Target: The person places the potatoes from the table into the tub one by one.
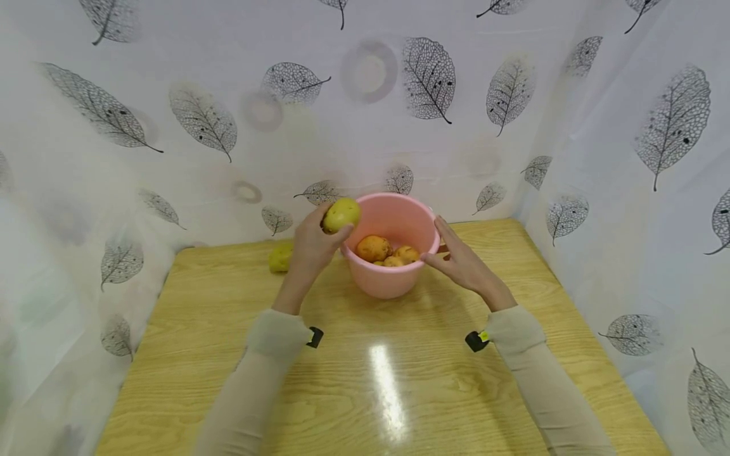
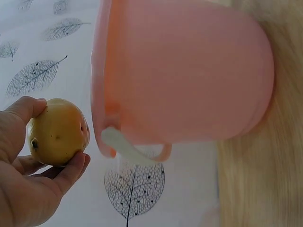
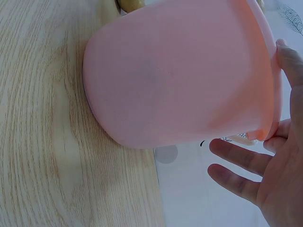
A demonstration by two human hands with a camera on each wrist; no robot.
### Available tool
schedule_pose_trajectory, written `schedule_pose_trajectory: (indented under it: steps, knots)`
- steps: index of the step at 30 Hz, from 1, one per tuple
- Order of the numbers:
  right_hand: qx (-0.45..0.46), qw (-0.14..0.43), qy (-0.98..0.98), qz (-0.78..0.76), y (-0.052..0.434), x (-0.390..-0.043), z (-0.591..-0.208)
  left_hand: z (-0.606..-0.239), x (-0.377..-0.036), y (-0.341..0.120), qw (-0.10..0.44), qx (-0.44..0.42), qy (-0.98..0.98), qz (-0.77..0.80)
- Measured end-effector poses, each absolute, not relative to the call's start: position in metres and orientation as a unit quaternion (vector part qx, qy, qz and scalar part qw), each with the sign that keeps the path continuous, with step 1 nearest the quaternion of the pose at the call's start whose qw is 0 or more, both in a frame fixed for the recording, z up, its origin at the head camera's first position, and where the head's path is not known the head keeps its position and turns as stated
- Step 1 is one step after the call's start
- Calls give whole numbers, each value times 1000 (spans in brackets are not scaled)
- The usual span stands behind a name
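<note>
A pink plastic bucket [image 1: 393,288] stands on the wooden table [image 1: 228,354] near the back. Inside it lie several yellow-brown potatoes [image 1: 373,248]. My left hand [image 1: 312,247] holds one more yellow potato [image 1: 341,215] just above the bucket's left rim; the left wrist view shows that potato [image 2: 57,131] pinched between thumb and fingers beside the bucket [image 2: 189,75]. My right hand [image 1: 459,256] rests with straight fingers against the bucket's right rim, the thumb touching the rim in the right wrist view [image 3: 279,156].
Another yellowish potato [image 1: 280,257] lies on the table to the left of the bucket, behind my left hand. White curtains with grey leaf prints [image 1: 428,79] close in the table at the back and both sides.
</note>
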State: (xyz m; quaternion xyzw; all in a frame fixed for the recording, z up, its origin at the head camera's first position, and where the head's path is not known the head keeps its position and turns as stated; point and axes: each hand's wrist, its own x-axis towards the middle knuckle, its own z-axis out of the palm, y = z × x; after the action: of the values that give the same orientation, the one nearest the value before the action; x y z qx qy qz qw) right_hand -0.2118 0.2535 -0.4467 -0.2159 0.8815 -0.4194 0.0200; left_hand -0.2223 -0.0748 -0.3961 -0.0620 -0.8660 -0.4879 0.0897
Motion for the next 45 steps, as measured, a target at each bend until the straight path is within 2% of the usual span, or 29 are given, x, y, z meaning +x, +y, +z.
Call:
schedule_pose_trajectory:
  steps: [8,20,32,45]
  knots:
    - [-216,19,881,-420,253,-213,-446,-401,-223,-52,76,-70,-874,-476]
    - [-214,19,877,-429,252,-214,-447,-410,-223,-33,86,-103,-868,-478]
    - [-216,19,875,-433,252,-213,-446,-433,-221,-33,150,-140,-878,-432]
    - [-217,16,872,-439,254,-213,-449,-440,-218,-38,172,-117,-857,-472]
